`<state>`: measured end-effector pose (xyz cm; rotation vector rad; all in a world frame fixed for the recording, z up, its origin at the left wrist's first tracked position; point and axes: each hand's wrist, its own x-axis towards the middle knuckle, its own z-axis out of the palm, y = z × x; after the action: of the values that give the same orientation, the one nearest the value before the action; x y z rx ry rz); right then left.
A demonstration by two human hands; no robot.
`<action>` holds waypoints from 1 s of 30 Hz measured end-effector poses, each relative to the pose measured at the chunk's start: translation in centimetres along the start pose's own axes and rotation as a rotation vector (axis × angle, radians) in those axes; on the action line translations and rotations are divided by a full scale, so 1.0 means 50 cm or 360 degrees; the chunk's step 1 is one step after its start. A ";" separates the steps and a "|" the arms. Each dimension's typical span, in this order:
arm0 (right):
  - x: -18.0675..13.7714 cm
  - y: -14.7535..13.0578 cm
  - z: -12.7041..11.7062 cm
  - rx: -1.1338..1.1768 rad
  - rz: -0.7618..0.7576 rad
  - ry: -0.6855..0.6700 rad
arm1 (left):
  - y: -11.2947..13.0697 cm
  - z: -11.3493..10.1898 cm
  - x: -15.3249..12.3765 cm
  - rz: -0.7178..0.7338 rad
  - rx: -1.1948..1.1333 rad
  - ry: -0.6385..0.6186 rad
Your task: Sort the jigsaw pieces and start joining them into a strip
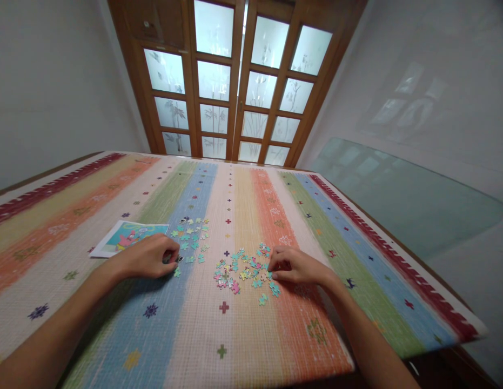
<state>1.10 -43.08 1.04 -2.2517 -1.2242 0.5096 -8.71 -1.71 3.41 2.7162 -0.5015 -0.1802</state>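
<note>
My left hand [158, 256] is curled closed beside the picture card, with a small dark-and-white puzzle piece [180, 259] at its fingertips. A loose group of mostly teal jigsaw pieces [189, 237] lies spread just beyond it. At the right edge of a denser, mixed-colour pile of puzzle pieces [247, 268], my right hand [294, 265] has its fingers pinched together. Whatever is between those fingertips is hidden. The picture card [113, 237], showing a pink cartoon figure on teal, lies partly behind my left hand.
A striped, patterned cloth [202, 335] covers the table, whose right edge runs along a wall with a pale green panel [409, 189]. Wooden doors [237, 81] with frosted panes stand beyond the far edge.
</note>
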 end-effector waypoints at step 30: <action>0.028 -0.105 0.081 0.0658 -0.0169 0.0051 | 0.185 0.167 0.028 0.0814 -0.0417 0.0326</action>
<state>-3.83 -38.43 0.89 -1.8315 -1.0991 0.6193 -11.96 -13.02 -0.83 2.2360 -1.0060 0.1568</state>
